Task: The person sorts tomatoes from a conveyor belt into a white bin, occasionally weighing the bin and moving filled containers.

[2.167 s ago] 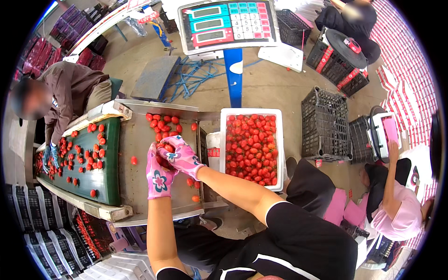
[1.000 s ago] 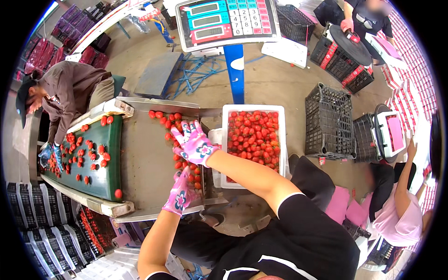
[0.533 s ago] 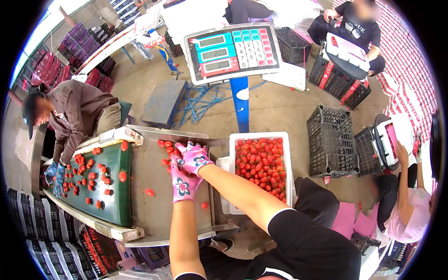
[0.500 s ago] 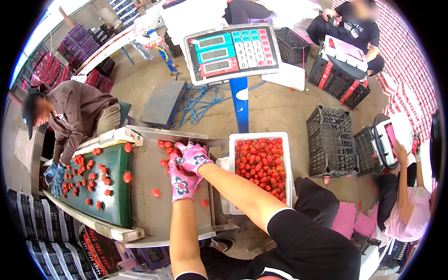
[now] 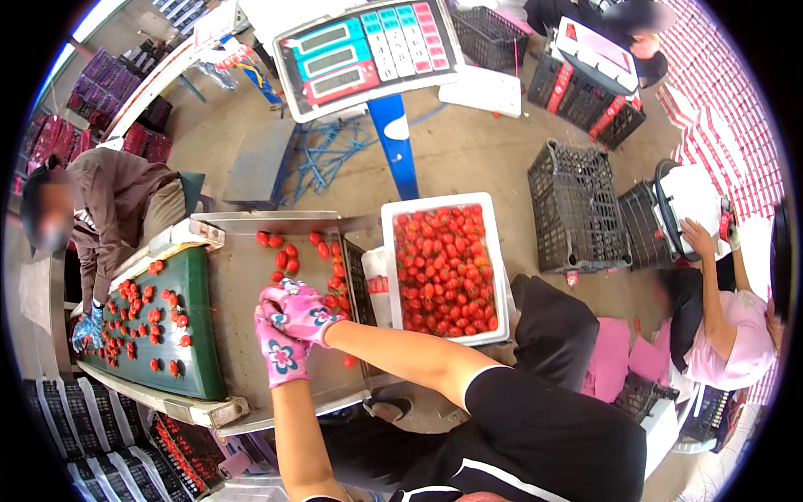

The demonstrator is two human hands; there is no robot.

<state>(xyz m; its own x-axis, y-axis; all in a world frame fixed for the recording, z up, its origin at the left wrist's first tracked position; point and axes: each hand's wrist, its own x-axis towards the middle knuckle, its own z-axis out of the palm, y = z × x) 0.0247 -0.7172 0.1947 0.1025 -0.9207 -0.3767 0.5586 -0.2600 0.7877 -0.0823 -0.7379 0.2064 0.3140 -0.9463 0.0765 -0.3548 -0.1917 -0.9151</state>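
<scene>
The metal tray [image 5: 238, 293] at the end of the green belt [image 5: 201, 309] has a raised lip along its far edge, and its near edge passes under the person's left forearm. A broad stretch of metal runs between the belt and the pink-gloved hands, and another between the hands and the near edge. On the right, a dark slatted side [image 5: 358, 280] bounds the tray, with the white box [image 5: 439, 202] of tomatoes just beyond it. The blue post [image 5: 393, 151] of the scale stands behind the box's far rim, close to it. A strip of brown floor [image 5: 506, 167] separates the box from the black crate [image 5: 581, 209], and the person's dark-clad knee [image 5: 552, 343] is just beside the box's near right corner.

The left hand [image 5: 280, 351] and right hand [image 5: 299, 309] are cupped together over the tray, fingers curled, the right one on top; whether anything sits inside them cannot be told. Loose tomatoes [image 5: 291, 265] lie just past the fingertips toward the far lip. More line the tray's right side, the nearest of them close to the right wrist.
</scene>
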